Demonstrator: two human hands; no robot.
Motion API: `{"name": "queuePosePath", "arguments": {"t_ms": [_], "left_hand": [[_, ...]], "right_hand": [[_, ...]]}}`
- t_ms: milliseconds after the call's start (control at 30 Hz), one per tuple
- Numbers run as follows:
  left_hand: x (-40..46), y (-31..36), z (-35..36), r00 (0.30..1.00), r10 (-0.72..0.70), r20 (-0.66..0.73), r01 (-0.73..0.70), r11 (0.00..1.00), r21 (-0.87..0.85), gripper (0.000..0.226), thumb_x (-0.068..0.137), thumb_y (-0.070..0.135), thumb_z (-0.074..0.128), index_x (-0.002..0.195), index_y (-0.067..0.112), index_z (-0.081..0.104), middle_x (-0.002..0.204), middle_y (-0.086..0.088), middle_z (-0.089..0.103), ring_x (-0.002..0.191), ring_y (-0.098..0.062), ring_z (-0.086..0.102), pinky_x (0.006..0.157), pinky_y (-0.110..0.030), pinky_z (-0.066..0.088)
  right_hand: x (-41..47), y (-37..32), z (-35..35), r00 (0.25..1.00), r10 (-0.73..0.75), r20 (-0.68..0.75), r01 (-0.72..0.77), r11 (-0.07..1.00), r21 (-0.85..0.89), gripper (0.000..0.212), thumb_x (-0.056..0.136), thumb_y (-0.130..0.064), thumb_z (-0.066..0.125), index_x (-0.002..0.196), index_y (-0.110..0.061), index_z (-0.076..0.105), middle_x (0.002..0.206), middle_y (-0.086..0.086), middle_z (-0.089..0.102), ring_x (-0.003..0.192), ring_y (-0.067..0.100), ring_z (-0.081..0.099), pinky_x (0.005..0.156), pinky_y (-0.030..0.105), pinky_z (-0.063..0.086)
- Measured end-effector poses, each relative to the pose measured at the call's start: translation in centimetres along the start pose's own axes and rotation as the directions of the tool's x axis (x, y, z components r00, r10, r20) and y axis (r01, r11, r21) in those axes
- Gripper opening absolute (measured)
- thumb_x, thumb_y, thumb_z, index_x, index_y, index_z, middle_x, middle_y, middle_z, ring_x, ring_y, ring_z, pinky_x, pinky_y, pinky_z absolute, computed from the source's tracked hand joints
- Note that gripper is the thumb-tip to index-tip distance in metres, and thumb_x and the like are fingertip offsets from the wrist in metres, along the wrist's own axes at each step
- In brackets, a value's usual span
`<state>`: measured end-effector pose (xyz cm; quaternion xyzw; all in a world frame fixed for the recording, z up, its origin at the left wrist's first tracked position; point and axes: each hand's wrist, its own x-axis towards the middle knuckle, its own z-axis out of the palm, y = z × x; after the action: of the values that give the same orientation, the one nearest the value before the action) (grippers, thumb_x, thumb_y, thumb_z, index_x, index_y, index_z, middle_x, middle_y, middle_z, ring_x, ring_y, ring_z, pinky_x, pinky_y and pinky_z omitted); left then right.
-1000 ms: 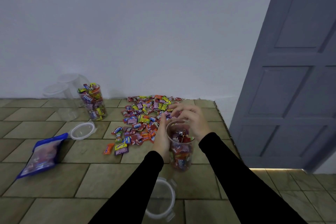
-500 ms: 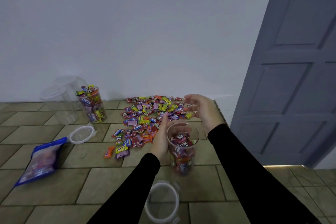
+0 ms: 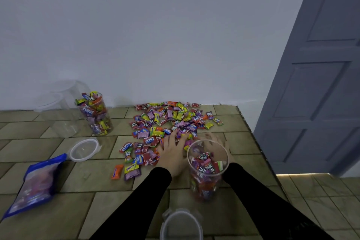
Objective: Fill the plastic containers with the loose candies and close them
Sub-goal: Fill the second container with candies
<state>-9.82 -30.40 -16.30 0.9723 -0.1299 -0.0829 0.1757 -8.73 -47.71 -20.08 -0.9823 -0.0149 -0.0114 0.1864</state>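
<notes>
Both hands down at the near edge of the loose candies (image 3: pixel 171 122) pile on the tiled worktop (image 3: pixel 58 181), prob to scoop more. Left hand (image 3: pixel 173 154) lies flat, fingers spread wide on wrappers, nothing gripped. Right hand (image 3: pixel 216 142) sits behind the half-full container (image 3: pixel 206 169), blurred, can't tell its grip. Container stands upright btwn the forearms, close for short drops; its lid (image 3: pixel 181 226) waits just in front

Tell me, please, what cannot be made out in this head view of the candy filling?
- Right hand: blurred behind the near container; grip unclear.
- Near lid: cut off by the bottom edge.
- Left hand: palm down on the candy pile; whatever lies beneath is hidden.
- Blue bag: print too blurred to read.
</notes>
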Motion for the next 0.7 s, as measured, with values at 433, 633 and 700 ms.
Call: {"name": "queuePosePath", "arguments": {"t_ms": [433, 633, 700], "left_hand": [[7.0, -0.3, 2.4, 0.999, 0.043, -0.018, -0.038, 0.976, 0.214, 0.123, 0.042, 0.085, -0.035, 0.152, 0.04, -0.004, 0.161, -0.004, -0.017, 0.148, -0.033, -0.008, 0.113, -0.062, 0.003], [9.4, 0.0, 2.4, 0.995, -0.006, -0.098, 0.019, 0.992, 0.125, 0.092, 0.07, 0.078, -0.003, 0.151, 0.038, 0.013, 0.161, -0.001, 0.004, 0.148, -0.031, 0.004, 0.113, -0.06, 0.009], [10.0, 0.0, 2.4, 0.993, -0.012, -0.12, 0.029, 0.99, 0.139, 0.081, 0.078, 0.073, 0.006, 0.148, 0.037, 0.023, 0.159, -0.003, 0.012, 0.146, -0.031, 0.009, 0.111, -0.057, 0.014]], "right_hand": [[6.4, 2.2, -0.8, 1.0, 0.001, 0.01, 0.001, 0.979, -0.206, 0.119, 0.049, -0.09, -0.027, 0.15, -0.041, 0.012, 0.162, 0.004, -0.003, 0.148, 0.026, -0.008, 0.112, 0.062, 0.009], [10.1, 3.0, -1.0, 1.0, -0.009, 0.003, 0.009, 0.989, -0.149, 0.108, 0.056, -0.093, -0.007, 0.15, -0.043, 0.011, 0.161, 0.007, 0.002, 0.148, 0.03, -0.001, 0.113, 0.059, 0.012], [10.9, 2.9, -0.8, 0.999, -0.034, 0.001, 0.034, 0.988, -0.152, 0.106, 0.058, -0.092, -0.005, 0.149, -0.043, 0.017, 0.159, 0.004, 0.014, 0.145, 0.03, 0.015, 0.11, 0.055, 0.02]]}}
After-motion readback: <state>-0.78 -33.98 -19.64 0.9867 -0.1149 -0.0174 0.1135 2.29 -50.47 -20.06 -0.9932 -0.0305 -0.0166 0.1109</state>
